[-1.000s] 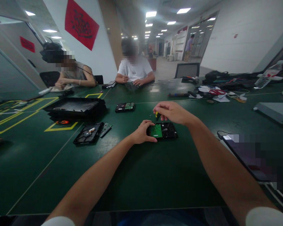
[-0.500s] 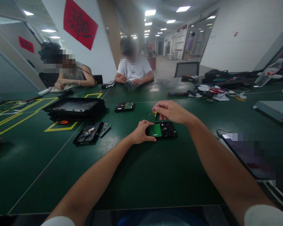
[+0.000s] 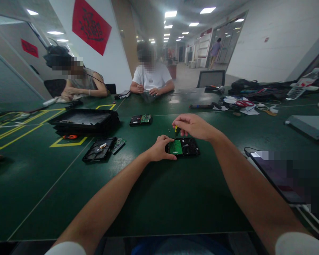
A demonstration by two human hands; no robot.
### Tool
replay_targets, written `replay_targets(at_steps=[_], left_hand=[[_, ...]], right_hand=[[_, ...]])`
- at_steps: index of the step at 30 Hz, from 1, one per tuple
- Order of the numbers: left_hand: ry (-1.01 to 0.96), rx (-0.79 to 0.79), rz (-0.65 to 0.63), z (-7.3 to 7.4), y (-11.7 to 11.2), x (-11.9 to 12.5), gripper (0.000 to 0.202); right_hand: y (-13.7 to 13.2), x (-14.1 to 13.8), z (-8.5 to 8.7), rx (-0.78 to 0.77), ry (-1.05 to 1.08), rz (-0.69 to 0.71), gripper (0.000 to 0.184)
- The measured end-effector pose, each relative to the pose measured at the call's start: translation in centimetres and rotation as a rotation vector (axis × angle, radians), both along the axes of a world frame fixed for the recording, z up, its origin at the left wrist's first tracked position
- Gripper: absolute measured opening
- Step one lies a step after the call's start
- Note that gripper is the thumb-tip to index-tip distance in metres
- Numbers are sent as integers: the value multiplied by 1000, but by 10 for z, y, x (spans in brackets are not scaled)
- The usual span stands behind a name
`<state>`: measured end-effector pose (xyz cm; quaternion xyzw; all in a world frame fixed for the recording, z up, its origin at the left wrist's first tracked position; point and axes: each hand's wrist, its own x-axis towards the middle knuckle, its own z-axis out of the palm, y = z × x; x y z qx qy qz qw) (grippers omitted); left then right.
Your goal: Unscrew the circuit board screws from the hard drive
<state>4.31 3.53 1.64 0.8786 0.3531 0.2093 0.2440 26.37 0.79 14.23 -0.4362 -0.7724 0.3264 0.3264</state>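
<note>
L hand (image 3: 161, 149) — snug grip round the hard drive's left end (image 3: 191, 147), well in from bench's (image 3: 175, 202) near edge. R hand (image 3: 187, 126) pinches screwdriver (image 3: 176, 130), tip seemingly nr drive's far side. I'd keep it plumb, press firmly — L fingertips clear.

Green desk (image 3: 175, 202). Hard drive (image 3: 190, 147) flat between left fingers (image 3: 171, 156); second drive (image 3: 138, 121) beyond them, black trays (image 3: 106, 123) well left, grey box (image 3: 307, 126) far right.

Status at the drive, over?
Left hand around left end of hard drive. Right hand holds yellow-black tool at far edge. Tiny bits lie just beyond.
</note>
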Motion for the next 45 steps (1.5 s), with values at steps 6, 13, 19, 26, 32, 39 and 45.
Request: replay_targets(at_steps=[6, 13, 19, 26, 32, 39, 45], left_hand=[[-5, -30, 13, 2, 0, 1, 97], [-15, -58, 21, -1, 1, 1, 96], [-20, -42, 47, -2, -1, 1, 95], [-27, -44, 40, -4, -1, 0, 94], [-19, -51, 39, -3, -2, 0, 99], [-27, -45, 52, 0, -4, 1, 99], [-23, -40, 30, 0, -2, 0, 93]], right_hand=[[0, 0, 0, -9, 6, -4, 20], [0, 0, 1, -13, -7, -10, 19], [0, 0, 1, -1, -29, -26, 21], [3, 1, -4, 22, -44, -37, 25], [3, 1, -4, 20, -24, -37, 25], [3, 1, -4, 11, -16, -27, 23], [3, 2, -4, 10, -13, -25, 23]])
